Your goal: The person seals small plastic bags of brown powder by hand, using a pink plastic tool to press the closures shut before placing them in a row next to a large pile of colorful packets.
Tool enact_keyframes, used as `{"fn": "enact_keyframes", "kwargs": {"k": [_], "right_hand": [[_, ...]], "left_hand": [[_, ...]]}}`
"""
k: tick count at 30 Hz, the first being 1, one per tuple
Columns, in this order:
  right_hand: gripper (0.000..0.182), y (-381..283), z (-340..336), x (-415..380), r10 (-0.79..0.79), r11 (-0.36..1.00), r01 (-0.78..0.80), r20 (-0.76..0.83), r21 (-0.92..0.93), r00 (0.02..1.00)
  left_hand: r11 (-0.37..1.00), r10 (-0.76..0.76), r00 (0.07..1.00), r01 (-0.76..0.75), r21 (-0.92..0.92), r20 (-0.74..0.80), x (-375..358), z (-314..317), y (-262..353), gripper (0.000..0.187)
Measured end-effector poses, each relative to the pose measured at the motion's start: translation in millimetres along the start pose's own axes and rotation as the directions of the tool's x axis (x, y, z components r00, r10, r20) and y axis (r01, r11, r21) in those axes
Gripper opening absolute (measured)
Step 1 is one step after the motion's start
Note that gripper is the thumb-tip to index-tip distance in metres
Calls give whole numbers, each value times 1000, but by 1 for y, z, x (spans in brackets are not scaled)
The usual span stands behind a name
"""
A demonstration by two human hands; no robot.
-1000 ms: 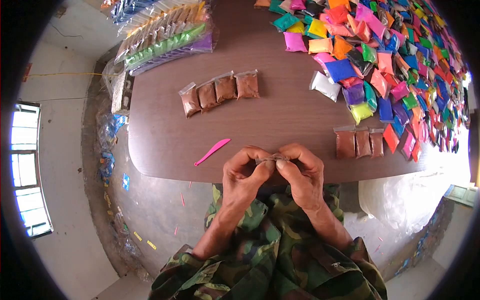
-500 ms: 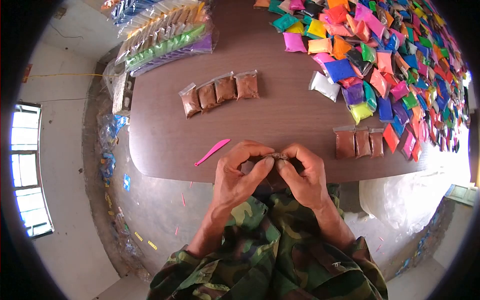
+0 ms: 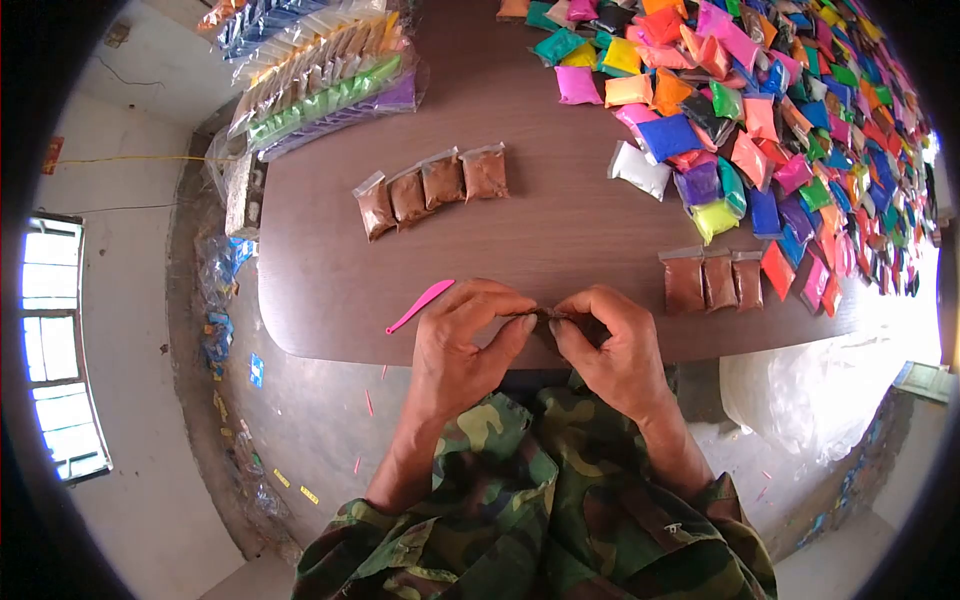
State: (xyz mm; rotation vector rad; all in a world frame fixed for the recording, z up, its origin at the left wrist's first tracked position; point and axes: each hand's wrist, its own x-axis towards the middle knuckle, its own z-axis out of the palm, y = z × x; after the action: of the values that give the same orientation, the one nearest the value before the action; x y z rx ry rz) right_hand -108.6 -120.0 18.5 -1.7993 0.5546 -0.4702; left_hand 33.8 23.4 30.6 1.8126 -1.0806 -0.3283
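My left hand [image 3: 462, 340] and my right hand [image 3: 612, 345] face each other at the front edge of the brown table [image 3: 570, 220]. Both pinch a small dark brown piece [image 3: 545, 314] between thumbs and forefingers; its shape is largely hidden by the fingertips. Just left of my left hand lies a pink plastic knife [image 3: 418, 307]. Several bags of brown material [image 3: 442, 180] stand in a row beyond it. Three more brown bags [image 3: 718, 281] lie to the right of my right hand.
Many small colourful packets [image 3: 750, 110] are heaped at the right. Stacked bags in rows [image 3: 330, 90] occupy the back left. A clear plastic bag [image 3: 790, 395] hangs below the table's right edge. Scraps litter the floor [image 3: 320, 410].
My hands have moved slightly apart, with the left one shifting left; the fingertips still pinch the dark piece. The view has shifted a little.
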Motion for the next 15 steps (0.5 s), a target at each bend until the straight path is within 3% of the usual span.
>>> {"fn": "enact_keyframes", "kwargs": {"k": [3, 9, 15], "right_hand": [[10, 3, -1, 0, -46, 999, 46, 12, -4, 999], [10, 1, -1, 0, -64, 997, 66, 29, -45, 998], [10, 2, -3, 1, -113, 993, 114, 41, -18, 993]], "left_hand": [[997, 6, 999, -3, 71, -47, 3, 2, 14, 23], [973, 139, 990, -141, 183, 22, 4, 1, 7, 21], [983, 49, 991, -27, 182, -121, -4, -5, 2, 19]]}}
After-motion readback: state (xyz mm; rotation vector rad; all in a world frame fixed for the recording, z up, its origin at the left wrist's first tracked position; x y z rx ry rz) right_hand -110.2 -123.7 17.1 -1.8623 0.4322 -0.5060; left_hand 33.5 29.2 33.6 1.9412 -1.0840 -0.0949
